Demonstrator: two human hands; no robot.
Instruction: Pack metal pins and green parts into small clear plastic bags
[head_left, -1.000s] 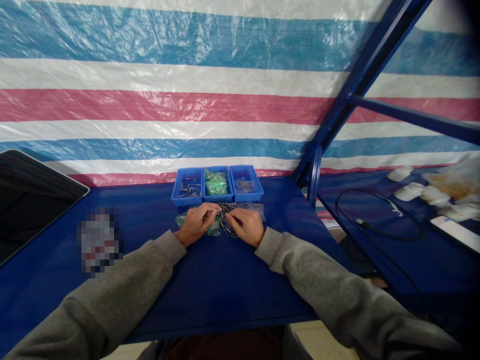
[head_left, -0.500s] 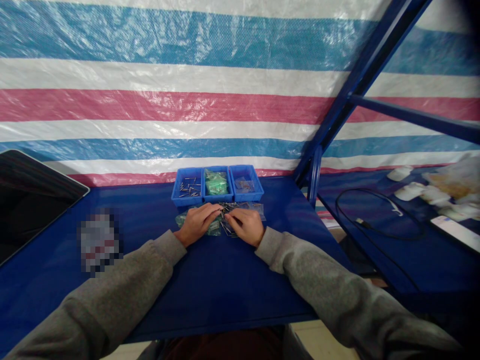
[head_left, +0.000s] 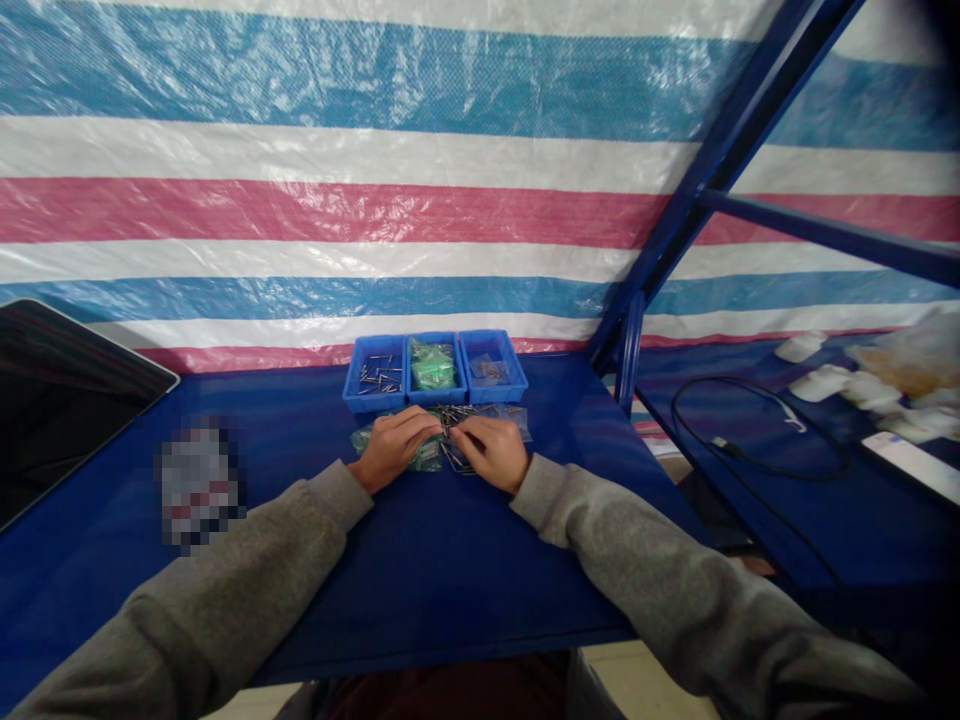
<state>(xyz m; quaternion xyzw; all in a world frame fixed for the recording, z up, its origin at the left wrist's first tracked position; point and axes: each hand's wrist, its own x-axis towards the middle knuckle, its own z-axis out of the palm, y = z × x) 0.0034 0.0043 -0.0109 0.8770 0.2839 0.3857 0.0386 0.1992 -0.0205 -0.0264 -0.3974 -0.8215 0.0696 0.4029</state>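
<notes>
My left hand (head_left: 397, 445) and my right hand (head_left: 491, 448) meet almost fingertip to fingertip over a pile of thin metal pieces (head_left: 456, 462), some of them bent like hex keys. Both hands are closed in a pinch; whatever lies between the fingers is too small to make out. Under and beside my left hand are green-tinted plastic bags (head_left: 429, 458). A clear plastic bag (head_left: 517, 420) lies just beyond my right hand. Right behind the hands stand three joined blue bins: the left bin (head_left: 352, 395) with loose metal pieces, the middle with green bags, the right with a clear bag.
A dark-screened panel (head_left: 67, 400) stands at the left edge, with a blurred-out object (head_left: 199, 480) near it. On the right rises a blue metal frame (head_left: 630, 330). Beyond it, another blue table holds a black cable (head_left: 720, 445), white items (head_left: 825, 382) and a phone-like slab (head_left: 911, 465).
My left fingers have shifted very slightly at the fingertips. Arms, bins and bags look the same.
</notes>
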